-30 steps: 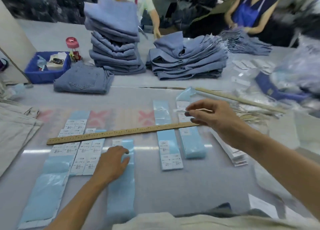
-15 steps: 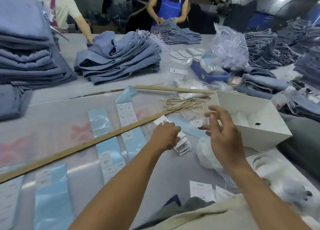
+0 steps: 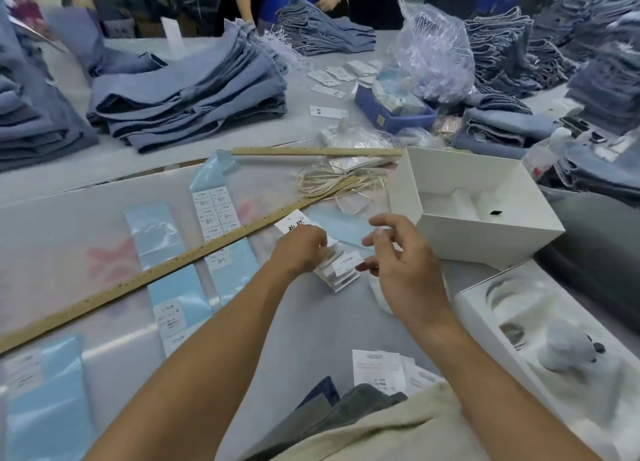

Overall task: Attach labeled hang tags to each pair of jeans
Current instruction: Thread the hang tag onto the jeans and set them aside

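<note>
Left hand: the left hand (image 3: pixel 300 252) lies knuckles up on a fanned stack of white hang tags (image 3: pixel 341 270), its fingers curled down over the stack's near end; whether they pinch a single tag I cannot tell.
Right hand: the right hand (image 3: pixel 398 266) hovers just right of the stack, fingers loosely bent and spread, thumb and forefinger close to the top tag's right edge; contact cannot be made out, and it holds nothing plainly.
Hang tags: the stack sits on the surface (image 3: pixel 263 322) between the two hands; its top tags carry small printed numbers.
Ruler: a long wooden ruler (image 3: pixel 166 270) runs slantwise away to the left of the left hand, lying across the label strips.
Label strips: pale blue backing strips with white printed stickers (image 3: pixel 214 211) lie left of the left hand, under and beside the ruler.
Strings: a bundle of pale cords (image 3: pixel 332 181) lies beyond both hands.
White box: an open white box (image 3: pixel 485 232) stands just right of and beyond the right hand.
Jeans: folded blue jeans (image 3: pixel 187 93) are piled well beyond the left hand, with further piles (image 3: pixel 512 48) far beyond the right hand.
Blue tray: a blue tray (image 3: pixel 388 114) sits beyond the box beside a crumpled clear plastic bag (image 3: pixel 433 51).
Near edge: loose printed tags (image 3: pixel 379 370) lie on the near side of the right wrist.
</note>
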